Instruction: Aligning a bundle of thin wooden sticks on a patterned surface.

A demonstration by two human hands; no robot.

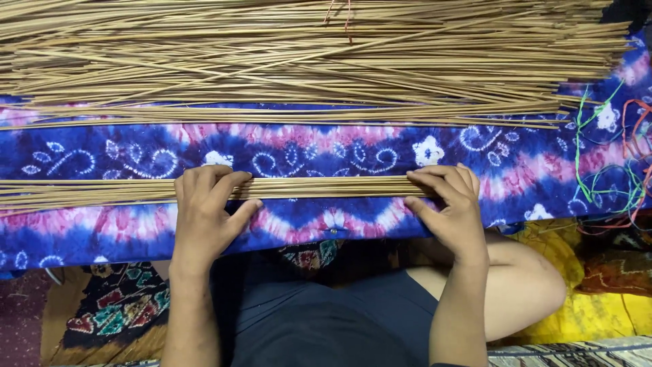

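Sideways across blue patterned cloth (136, 156), thin stick bundle (326, 187), left hand (204, 217) and right hand (451, 207) pinching it.

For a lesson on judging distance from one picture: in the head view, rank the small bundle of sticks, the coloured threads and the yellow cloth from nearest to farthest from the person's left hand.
1. Small bundle of sticks: under the fingers of the left hand.
2. Yellow cloth: lower right, beyond the right hand.
3. Coloured threads: far right edge, slightly farther still.
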